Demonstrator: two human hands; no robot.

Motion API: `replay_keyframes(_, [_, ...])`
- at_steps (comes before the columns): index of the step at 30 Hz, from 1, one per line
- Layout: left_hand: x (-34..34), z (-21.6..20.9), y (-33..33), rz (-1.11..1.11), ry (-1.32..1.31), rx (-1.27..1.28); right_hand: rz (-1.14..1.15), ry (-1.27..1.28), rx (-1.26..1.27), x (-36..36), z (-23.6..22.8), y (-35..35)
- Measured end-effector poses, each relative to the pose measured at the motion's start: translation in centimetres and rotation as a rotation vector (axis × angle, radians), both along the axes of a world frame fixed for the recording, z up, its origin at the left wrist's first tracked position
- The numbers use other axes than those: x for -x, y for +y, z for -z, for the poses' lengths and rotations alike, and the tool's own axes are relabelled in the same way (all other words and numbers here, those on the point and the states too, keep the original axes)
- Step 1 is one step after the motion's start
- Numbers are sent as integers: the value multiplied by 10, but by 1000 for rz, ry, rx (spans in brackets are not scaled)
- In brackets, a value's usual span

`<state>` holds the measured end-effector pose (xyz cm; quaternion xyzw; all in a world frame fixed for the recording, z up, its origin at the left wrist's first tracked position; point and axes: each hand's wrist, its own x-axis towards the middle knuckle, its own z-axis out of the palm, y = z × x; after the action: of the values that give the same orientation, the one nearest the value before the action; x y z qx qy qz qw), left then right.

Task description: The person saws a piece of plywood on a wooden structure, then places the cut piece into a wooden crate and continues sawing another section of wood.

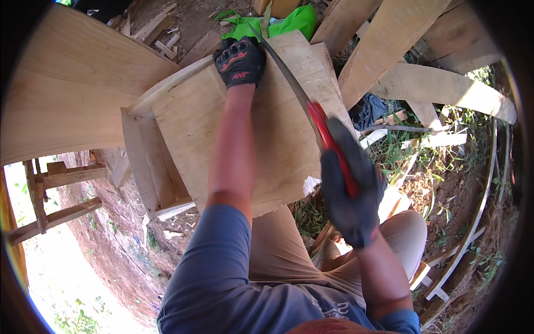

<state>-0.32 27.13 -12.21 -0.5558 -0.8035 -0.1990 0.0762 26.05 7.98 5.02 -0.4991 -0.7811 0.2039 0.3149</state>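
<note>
A handsaw [286, 75] with a red handle is gripped in my right hand [353, 181], which wears a black glove. Its narrow blade, seen nearly edge-on, slants up and left over the right part of a pale plywood board [194, 139]; I cannot make out the teeth or whether they touch the wood. The board lies on a box-like wooden frame [142, 161] that shows along its left side. At the board's far edge, my gloved left hand [240, 61] is closed over the wood, fingertips hidden.
A large plywood sheet [72, 83] stands at the left, above a small wooden rack [61, 178]. Planks [384, 44] lean at the far right. Green cloth [295, 22] lies beyond the board. Offcuts, grass and a curved strip [473, 228] cover the right-hand ground.
</note>
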Motion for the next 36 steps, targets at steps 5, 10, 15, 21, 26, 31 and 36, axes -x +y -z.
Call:
replay_keyframes(5, [3,-2,2,-8,12,-15,-18,91,-38,1,1,7])
replay_keyframes(10, [-13,-3,11,77,82,12,49,211,-64,48,42,78])
replay_keyframes(15, [5,-11,-2,46,105,60,-4,194,-64,-10,31,-24])
replay_keyframes(21, [-12,-16,4,86,89,120,124,125,-231,12,50,17])
replay_keyframes(26, [0,-12,2,73,118,96,65,121,30,22,38,26])
replay_keyframes(31, [-3,-16,1,36,100,68,34,208,132,-23,4,-43])
replay_keyframes(36, [-18,-11,8,28,49,89,57,112,-125,34,46,64])
